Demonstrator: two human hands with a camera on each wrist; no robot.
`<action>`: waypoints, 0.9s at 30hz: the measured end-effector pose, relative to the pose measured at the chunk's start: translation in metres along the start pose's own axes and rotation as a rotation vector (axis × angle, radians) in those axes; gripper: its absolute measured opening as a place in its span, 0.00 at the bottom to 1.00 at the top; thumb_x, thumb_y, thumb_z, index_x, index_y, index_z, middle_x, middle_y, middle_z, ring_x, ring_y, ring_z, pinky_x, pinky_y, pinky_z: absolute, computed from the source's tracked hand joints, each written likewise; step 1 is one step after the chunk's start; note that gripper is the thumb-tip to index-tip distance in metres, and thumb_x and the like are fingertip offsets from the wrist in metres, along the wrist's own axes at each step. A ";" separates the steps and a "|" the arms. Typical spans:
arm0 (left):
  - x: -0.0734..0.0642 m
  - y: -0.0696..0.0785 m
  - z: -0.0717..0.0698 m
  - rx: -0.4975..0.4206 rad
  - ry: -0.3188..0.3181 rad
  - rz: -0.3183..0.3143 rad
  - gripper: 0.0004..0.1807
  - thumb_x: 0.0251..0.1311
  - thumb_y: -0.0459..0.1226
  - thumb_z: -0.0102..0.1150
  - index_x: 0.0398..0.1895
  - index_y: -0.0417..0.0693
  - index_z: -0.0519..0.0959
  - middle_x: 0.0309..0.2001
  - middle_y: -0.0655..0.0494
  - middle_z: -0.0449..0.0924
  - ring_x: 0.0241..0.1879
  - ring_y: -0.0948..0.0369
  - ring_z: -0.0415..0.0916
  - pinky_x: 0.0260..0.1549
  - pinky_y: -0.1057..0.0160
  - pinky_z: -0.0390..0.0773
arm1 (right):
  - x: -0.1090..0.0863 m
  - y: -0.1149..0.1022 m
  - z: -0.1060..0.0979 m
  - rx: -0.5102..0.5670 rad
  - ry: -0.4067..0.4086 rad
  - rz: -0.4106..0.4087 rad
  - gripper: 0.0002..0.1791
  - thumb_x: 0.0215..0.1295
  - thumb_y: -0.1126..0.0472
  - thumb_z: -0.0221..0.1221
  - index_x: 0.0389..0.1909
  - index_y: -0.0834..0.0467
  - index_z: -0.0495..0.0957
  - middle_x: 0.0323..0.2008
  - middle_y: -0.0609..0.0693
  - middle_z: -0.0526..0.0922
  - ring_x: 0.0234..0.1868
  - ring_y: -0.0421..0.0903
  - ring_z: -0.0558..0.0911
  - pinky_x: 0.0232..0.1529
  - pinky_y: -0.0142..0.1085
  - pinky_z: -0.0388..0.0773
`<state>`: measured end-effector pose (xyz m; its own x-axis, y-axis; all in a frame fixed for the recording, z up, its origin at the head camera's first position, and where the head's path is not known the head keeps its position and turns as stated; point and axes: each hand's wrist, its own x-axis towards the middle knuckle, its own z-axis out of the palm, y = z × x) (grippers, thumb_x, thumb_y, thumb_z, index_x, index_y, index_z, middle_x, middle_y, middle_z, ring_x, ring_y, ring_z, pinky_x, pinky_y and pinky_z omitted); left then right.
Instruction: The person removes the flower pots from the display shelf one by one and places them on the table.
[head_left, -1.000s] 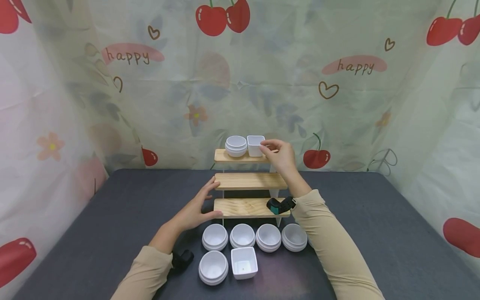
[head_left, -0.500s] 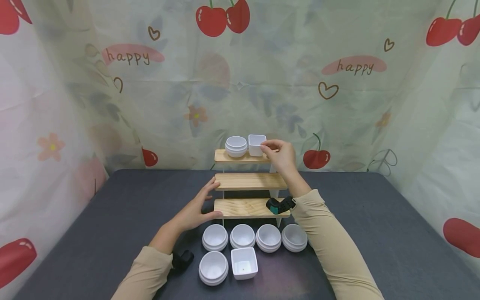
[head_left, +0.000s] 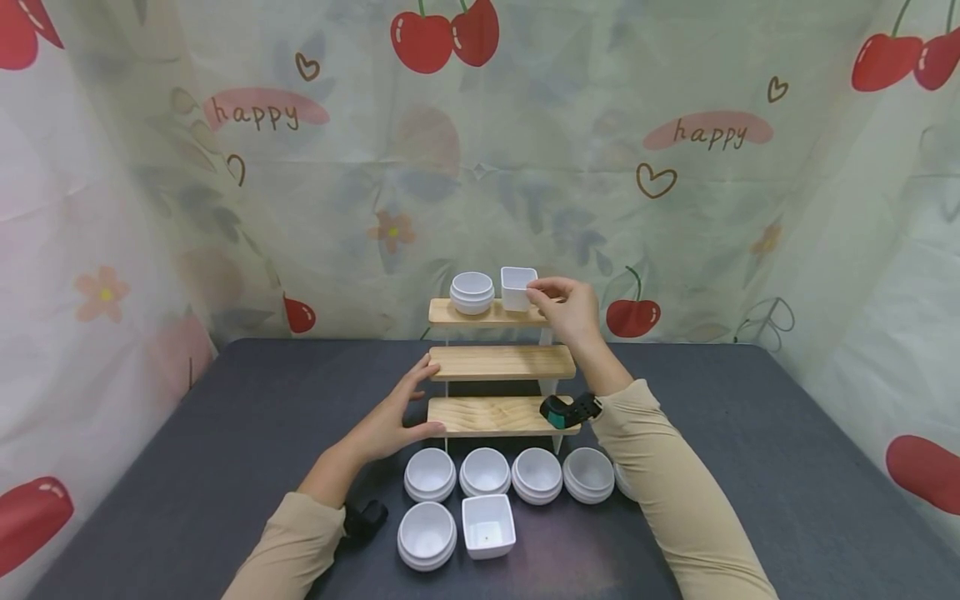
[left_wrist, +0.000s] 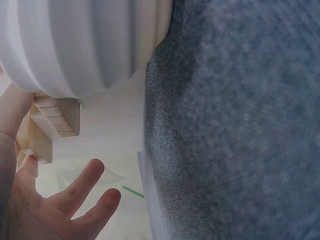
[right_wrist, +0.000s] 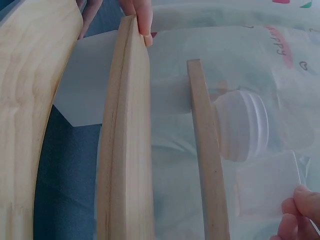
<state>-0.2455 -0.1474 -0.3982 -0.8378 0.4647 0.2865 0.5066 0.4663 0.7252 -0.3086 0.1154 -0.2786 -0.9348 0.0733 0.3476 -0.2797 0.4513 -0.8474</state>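
At the top board, my right hand (head_left: 567, 312) pinches a white square bowl (head_left: 514, 293) by its right side between thumb and fingers. In the right wrist view the thumb (right_wrist: 307, 200) lies against the edge of this bowl. A white round bowl (head_left: 472, 293) sits to its left on the same board. Both are on a three-tier wooden display stand (head_left: 501, 363) with white side supports. My left hand (head_left: 386, 423) touches the stand's left side, fingertips at the middle board and thumb at the bottom board. Its other fingers (left_wrist: 80, 187) spread out straight in the left wrist view.
In front of the stand is a row of white round bowls (head_left: 430, 475), the rightmost partly behind the right sleeve. Nearer lie another round bowl (head_left: 427, 536) and a second square bowl (head_left: 489, 527) on the dark tablecloth (head_left: 247, 433). A patterned curtain (head_left: 330, 250) hangs behind.
My right hand has shifted the square bowl slightly to the right, widening the gap to the round bowl. The left hand and the stand have stayed in place.
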 end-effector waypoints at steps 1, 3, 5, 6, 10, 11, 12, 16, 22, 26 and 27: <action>0.000 0.000 0.000 0.001 0.000 0.000 0.47 0.54 0.38 0.66 0.72 0.51 0.48 0.75 0.45 0.36 0.72 0.44 0.49 0.64 0.45 0.64 | 0.000 0.000 -0.001 0.007 0.000 -0.004 0.12 0.60 0.59 0.62 0.41 0.61 0.83 0.37 0.61 0.83 0.27 0.39 0.78 0.29 0.23 0.75; 0.000 0.000 0.000 0.002 0.000 -0.002 0.47 0.54 0.39 0.66 0.72 0.51 0.48 0.75 0.45 0.36 0.71 0.44 0.49 0.64 0.45 0.64 | -0.001 0.000 -0.002 0.015 -0.002 -0.011 0.12 0.60 0.60 0.62 0.41 0.62 0.83 0.37 0.61 0.83 0.26 0.37 0.77 0.28 0.22 0.75; 0.000 0.001 0.000 0.004 0.000 -0.003 0.47 0.54 0.39 0.66 0.72 0.51 0.48 0.75 0.45 0.36 0.71 0.44 0.50 0.64 0.45 0.64 | -0.001 0.000 -0.003 0.023 -0.006 -0.014 0.12 0.60 0.60 0.62 0.41 0.62 0.83 0.37 0.62 0.83 0.26 0.36 0.76 0.28 0.22 0.75; 0.000 0.001 0.000 0.004 -0.001 -0.004 0.47 0.54 0.39 0.65 0.72 0.51 0.48 0.75 0.45 0.36 0.71 0.44 0.50 0.64 0.45 0.64 | -0.002 0.000 -0.004 0.025 -0.011 -0.012 0.12 0.60 0.60 0.62 0.41 0.62 0.83 0.37 0.61 0.83 0.25 0.35 0.76 0.28 0.22 0.75; 0.000 0.003 -0.001 0.007 -0.003 -0.006 0.47 0.54 0.38 0.65 0.72 0.50 0.48 0.75 0.45 0.35 0.71 0.44 0.49 0.64 0.45 0.64 | -0.004 0.000 -0.007 0.006 -0.029 -0.005 0.12 0.61 0.58 0.62 0.42 0.61 0.83 0.37 0.60 0.83 0.27 0.37 0.77 0.29 0.23 0.75; 0.000 0.003 -0.001 0.007 -0.003 -0.008 0.47 0.54 0.38 0.65 0.72 0.50 0.48 0.75 0.45 0.35 0.71 0.44 0.50 0.64 0.45 0.64 | -0.005 0.000 -0.008 0.001 -0.034 -0.002 0.13 0.61 0.58 0.61 0.42 0.61 0.83 0.37 0.59 0.83 0.29 0.39 0.78 0.30 0.24 0.76; -0.001 0.003 -0.001 0.005 -0.004 -0.010 0.47 0.54 0.38 0.65 0.72 0.50 0.48 0.75 0.45 0.35 0.71 0.44 0.49 0.64 0.45 0.64 | -0.006 -0.001 -0.009 -0.004 -0.038 0.000 0.13 0.61 0.57 0.61 0.42 0.60 0.83 0.38 0.59 0.83 0.31 0.41 0.79 0.31 0.26 0.77; -0.001 0.003 -0.001 0.003 -0.003 -0.012 0.47 0.54 0.39 0.66 0.72 0.50 0.48 0.75 0.45 0.36 0.71 0.44 0.50 0.64 0.45 0.64 | -0.009 -0.002 -0.012 -0.025 -0.052 -0.001 0.13 0.61 0.57 0.61 0.43 0.60 0.83 0.39 0.60 0.83 0.36 0.48 0.81 0.34 0.28 0.79; 0.000 0.001 0.000 0.008 0.001 -0.010 0.47 0.54 0.39 0.65 0.72 0.50 0.48 0.75 0.45 0.36 0.71 0.44 0.51 0.63 0.45 0.65 | -0.014 -0.004 -0.016 -0.031 -0.056 -0.013 0.13 0.60 0.56 0.62 0.42 0.60 0.83 0.37 0.60 0.83 0.33 0.47 0.81 0.30 0.24 0.77; 0.000 0.001 0.000 0.006 0.000 -0.018 0.47 0.54 0.39 0.65 0.72 0.51 0.48 0.75 0.45 0.36 0.71 0.43 0.51 0.63 0.45 0.65 | -0.017 -0.003 -0.018 -0.026 -0.065 -0.026 0.13 0.60 0.56 0.62 0.42 0.60 0.83 0.37 0.60 0.83 0.33 0.50 0.82 0.29 0.23 0.76; 0.000 0.002 0.000 0.005 0.000 -0.020 0.47 0.54 0.39 0.65 0.72 0.51 0.48 0.75 0.45 0.35 0.71 0.43 0.51 0.63 0.45 0.65 | -0.018 -0.003 -0.019 -0.024 -0.067 -0.027 0.13 0.60 0.56 0.62 0.42 0.60 0.83 0.37 0.60 0.83 0.34 0.51 0.82 0.29 0.23 0.76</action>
<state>-0.2445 -0.1466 -0.3971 -0.8479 0.4553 0.2715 0.4905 0.4795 0.7277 -0.2869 0.1293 -0.2748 -0.9397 0.0010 0.3420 -0.3008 0.4739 -0.8276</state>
